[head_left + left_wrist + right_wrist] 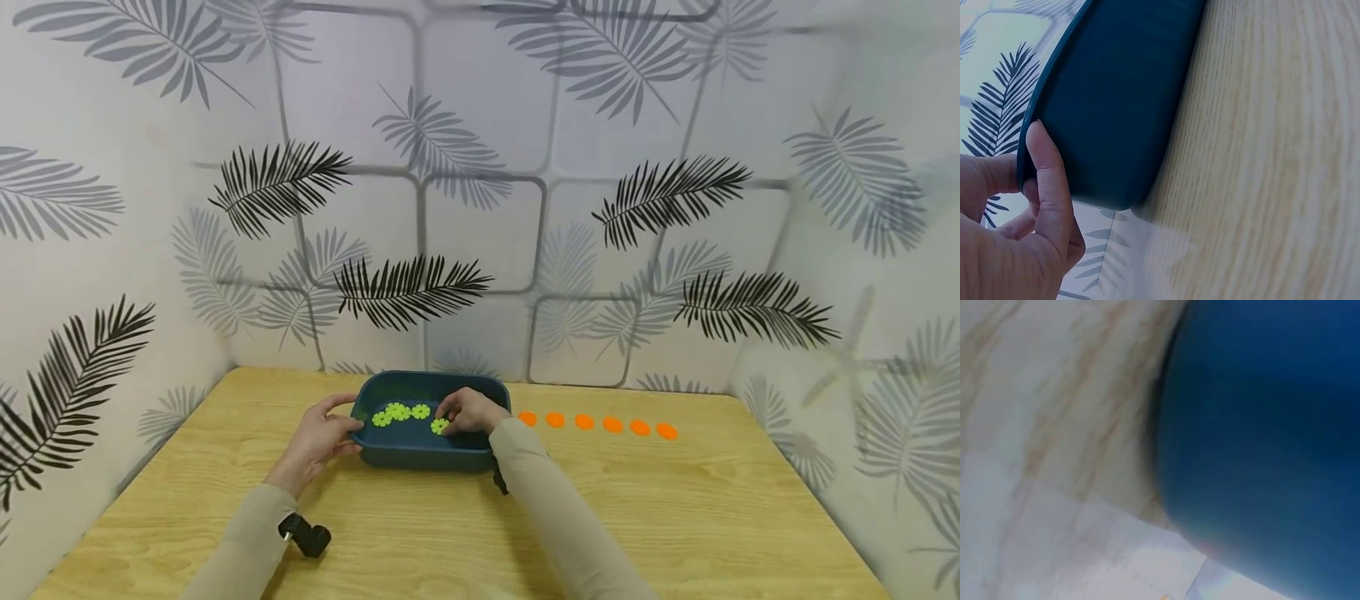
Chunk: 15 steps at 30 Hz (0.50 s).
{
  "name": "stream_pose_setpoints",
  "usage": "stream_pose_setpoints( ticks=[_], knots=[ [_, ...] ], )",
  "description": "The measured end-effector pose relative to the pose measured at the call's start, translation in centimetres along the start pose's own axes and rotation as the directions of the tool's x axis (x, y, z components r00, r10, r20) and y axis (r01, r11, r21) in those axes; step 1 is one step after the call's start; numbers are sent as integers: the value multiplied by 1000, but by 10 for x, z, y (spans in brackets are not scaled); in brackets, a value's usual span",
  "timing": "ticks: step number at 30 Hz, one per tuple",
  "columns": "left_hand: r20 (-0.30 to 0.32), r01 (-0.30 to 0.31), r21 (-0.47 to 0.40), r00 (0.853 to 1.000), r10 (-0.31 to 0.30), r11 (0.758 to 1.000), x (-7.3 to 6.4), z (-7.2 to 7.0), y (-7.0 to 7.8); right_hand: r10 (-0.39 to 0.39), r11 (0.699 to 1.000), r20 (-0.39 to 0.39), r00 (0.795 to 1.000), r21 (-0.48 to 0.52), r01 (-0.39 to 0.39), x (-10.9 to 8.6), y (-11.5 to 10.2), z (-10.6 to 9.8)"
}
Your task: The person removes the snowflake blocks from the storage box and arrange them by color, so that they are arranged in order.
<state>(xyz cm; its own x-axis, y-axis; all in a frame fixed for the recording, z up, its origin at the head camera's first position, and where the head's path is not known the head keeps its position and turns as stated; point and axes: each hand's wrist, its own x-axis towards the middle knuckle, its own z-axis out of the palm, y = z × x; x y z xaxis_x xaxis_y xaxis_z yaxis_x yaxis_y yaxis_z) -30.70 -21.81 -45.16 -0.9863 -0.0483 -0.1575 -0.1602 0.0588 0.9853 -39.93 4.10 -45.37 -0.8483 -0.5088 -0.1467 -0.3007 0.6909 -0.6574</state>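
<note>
A dark teal plastic basin (420,460) stands on the table. My left hand (318,437) grips its left end, and the left wrist view shows thumb and fingers on either side of the basin's rim (1027,119). Inside, several yellow-green flower-shaped discs (396,411) lie toward the left. My right hand (471,411) reaches over the right wall, fingers curled and thumb at one yellow-green flower-shaped disc (439,427), which it appears to pinch. In the right wrist view the basin's blurred outer wall (1260,456) hides that hand.
Several orange discs (584,422) lie in a row on the wooden table (675,508), right of the basin. A leaf-patterned wall covering (480,233) rises behind the table and at both sides. A black wrist device (306,534) sits on the left sleeve.
</note>
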Motion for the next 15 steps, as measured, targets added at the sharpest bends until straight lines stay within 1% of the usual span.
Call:
stream_pose_setpoints(
  ticks=[6,11,15],
  knots=[
    [-1,-8,-8,1000,8,1000,0,1,0,-32,999,-26,999,-40,31,1,1,-1],
    [13,-9,-20,1000,9,1000,-1,2,1,-45,995,2,999,-91,45,1,1,-3],
    [8,-10,-20,1000,10,1000,-3,2,0,-43,994,25,999,-103,45,1,1,-1]
  ],
)
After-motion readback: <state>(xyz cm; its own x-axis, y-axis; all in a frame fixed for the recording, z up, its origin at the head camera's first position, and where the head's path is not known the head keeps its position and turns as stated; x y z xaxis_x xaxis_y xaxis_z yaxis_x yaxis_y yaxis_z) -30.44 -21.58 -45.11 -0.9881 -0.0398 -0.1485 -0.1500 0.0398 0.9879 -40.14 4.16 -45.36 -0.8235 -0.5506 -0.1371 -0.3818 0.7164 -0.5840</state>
